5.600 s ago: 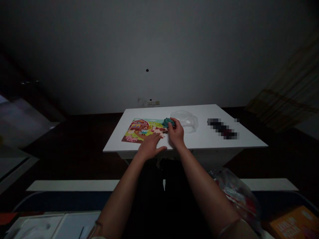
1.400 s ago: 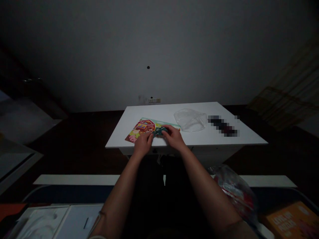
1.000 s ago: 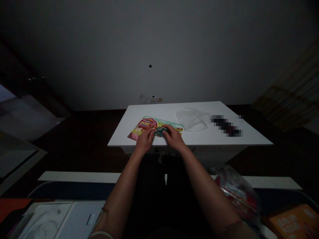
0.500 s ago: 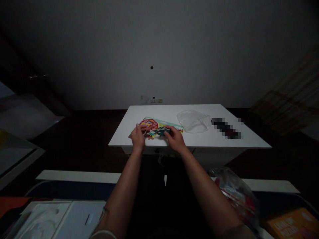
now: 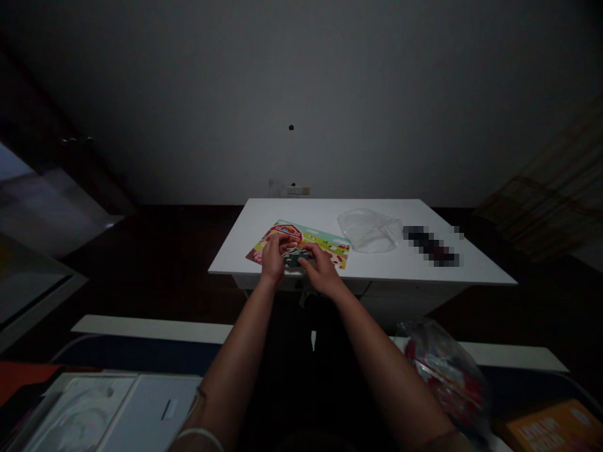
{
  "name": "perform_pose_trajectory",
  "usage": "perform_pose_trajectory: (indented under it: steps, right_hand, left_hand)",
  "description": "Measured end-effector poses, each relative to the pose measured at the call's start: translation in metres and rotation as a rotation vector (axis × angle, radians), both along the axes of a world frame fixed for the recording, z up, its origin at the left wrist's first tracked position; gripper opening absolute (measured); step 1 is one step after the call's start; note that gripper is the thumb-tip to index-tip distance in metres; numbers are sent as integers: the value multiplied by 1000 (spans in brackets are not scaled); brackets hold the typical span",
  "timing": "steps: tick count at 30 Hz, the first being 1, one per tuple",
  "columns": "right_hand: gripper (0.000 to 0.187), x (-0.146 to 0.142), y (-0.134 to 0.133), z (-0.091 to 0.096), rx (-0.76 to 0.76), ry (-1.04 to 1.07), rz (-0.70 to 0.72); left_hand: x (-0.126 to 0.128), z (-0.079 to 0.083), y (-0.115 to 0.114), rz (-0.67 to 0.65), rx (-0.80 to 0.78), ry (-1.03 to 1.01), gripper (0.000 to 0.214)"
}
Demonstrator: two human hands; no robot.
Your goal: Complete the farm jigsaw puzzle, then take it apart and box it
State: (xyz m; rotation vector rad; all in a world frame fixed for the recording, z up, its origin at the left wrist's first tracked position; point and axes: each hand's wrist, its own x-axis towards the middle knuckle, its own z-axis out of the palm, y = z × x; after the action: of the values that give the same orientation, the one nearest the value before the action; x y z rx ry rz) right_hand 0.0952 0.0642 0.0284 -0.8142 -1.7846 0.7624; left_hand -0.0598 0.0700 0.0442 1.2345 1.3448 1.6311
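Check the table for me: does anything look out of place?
The puzzle board sits askew on the table, turned at an angle to its edge. The object right of the plastic bag is pixelated, so I can't judge it.

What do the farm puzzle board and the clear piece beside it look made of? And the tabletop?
The farm puzzle board looks like printed card or thin wood, smooth-faced; the dim light leaves that open. The clear piece looks like thin glossy plastic, see-through with soft highlights. The white tabletop looks like smooth laminate, evenly pale with a low sheen.
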Motion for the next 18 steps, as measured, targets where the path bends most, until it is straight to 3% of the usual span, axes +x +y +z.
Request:
perform_pose_trajectory:
  steps: [3,5,7,13,18]
  right_hand:
    - [28,5,5,-9,-75,-1,-139]
    - [28,7,13,-14,-120,-24,-186]
    - [27,8,25,-17,-130,-61,-170]
    - [23,0,68,-14,-127,-119,-96]
    - [26,-2,74,-13,-154,-18,-52]
  left_hand:
    - [-35,1,-15,39,74,540,37]
    - [-58,-1,-27,-21,86,878,37]
    - [-73,-5,-38,-72,54,1085,43]
    - [-82,-14,-53,-94,10,1253,52]
    - [-80,-12,-57,-87,20,1336,47]
